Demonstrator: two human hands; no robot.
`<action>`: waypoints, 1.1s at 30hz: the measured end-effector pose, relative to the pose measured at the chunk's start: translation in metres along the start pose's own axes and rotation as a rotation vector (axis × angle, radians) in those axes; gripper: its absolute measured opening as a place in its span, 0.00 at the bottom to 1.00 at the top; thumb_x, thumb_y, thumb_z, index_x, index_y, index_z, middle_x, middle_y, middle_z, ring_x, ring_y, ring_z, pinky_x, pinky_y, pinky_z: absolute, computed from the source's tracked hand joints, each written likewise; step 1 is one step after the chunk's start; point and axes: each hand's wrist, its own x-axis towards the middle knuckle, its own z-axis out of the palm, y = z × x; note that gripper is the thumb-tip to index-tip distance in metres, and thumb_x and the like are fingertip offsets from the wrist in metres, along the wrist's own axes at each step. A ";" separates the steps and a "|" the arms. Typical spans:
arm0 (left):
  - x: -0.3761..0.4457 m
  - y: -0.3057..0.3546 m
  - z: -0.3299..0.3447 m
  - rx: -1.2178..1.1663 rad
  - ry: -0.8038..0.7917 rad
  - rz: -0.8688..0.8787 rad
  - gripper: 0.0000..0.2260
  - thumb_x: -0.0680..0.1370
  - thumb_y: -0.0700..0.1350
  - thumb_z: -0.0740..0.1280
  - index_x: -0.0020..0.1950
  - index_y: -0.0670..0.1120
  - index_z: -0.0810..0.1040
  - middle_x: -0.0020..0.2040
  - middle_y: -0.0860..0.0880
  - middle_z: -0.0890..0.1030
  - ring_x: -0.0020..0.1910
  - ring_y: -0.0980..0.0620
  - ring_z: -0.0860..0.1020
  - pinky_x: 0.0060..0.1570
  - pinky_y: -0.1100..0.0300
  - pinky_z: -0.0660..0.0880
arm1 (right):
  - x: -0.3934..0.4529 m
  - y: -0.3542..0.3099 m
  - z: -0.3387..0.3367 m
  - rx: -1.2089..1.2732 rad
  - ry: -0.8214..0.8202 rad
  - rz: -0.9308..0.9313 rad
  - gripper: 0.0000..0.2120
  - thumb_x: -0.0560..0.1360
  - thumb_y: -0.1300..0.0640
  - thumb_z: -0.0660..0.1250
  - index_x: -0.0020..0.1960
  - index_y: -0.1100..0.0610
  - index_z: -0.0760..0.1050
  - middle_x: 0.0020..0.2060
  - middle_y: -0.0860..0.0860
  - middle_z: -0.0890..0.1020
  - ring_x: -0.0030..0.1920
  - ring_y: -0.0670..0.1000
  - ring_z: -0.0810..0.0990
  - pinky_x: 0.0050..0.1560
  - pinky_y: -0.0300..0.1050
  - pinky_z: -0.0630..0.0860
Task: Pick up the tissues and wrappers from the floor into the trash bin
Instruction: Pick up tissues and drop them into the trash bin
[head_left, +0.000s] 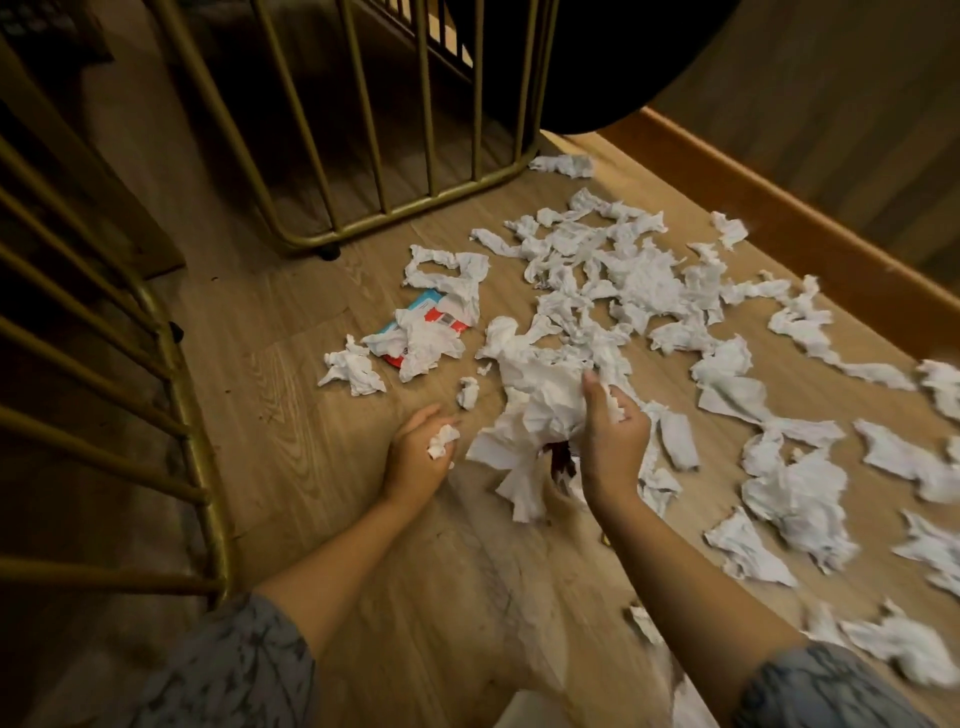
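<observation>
- White tissues (639, 275) lay strewn across the wooden floor (291, 395), thickest toward its far edge by the skirting board (810, 244) and trailing along the right-hand side.
- We saw the right hand (613, 441) curled round a large crumpled bundle of tissue (535, 410), lifted just above the boards near the middle of the floor.
- The left hand (415, 457) was clenched on a small tissue wad (441, 441), just beside the bundle.
- A red-and-blue wrapper (410, 325) rested on the floor beyond the left hand, partly buried under loose tissue and near the foot of a gold metal frame (405, 208).
- No trash bin could be made out for certain; a dark rounded shape (571, 67) at the far edge might have been one, but we could not tell.
- In our judgement, the gathering had barely begun, with most scraps not yet collected.
- We would advise pressing the small wad into the big bundle so one hand comes free, squeezing the lot tight so no strips trail, then sweeping nearby scraps inward before rising.
- Loose tails hanging below the bundle looked likely to drop on the way.
</observation>
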 end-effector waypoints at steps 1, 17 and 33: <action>0.012 0.003 0.003 0.029 -0.053 -0.003 0.17 0.73 0.35 0.70 0.61 0.43 0.79 0.69 0.41 0.72 0.67 0.46 0.70 0.65 0.60 0.65 | 0.001 -0.007 -0.004 -0.024 0.006 0.004 0.23 0.73 0.47 0.72 0.30 0.56 0.64 0.26 0.52 0.67 0.28 0.47 0.64 0.29 0.41 0.62; 0.056 0.081 0.025 0.092 -0.025 -0.018 0.08 0.72 0.37 0.70 0.50 0.41 0.82 0.50 0.41 0.82 0.51 0.42 0.78 0.48 0.56 0.73 | 0.027 -0.065 -0.065 0.206 0.080 0.307 0.13 0.75 0.63 0.61 0.46 0.50 0.82 0.40 0.53 0.76 0.36 0.54 0.71 0.32 0.46 0.69; 0.106 0.379 0.033 0.281 -0.372 0.687 0.09 0.72 0.41 0.68 0.50 0.50 0.82 0.48 0.50 0.82 0.49 0.50 0.78 0.42 0.61 0.70 | 0.073 -0.235 -0.269 -0.264 -0.045 0.164 0.10 0.72 0.67 0.69 0.52 0.59 0.80 0.51 0.57 0.80 0.48 0.54 0.80 0.48 0.46 0.81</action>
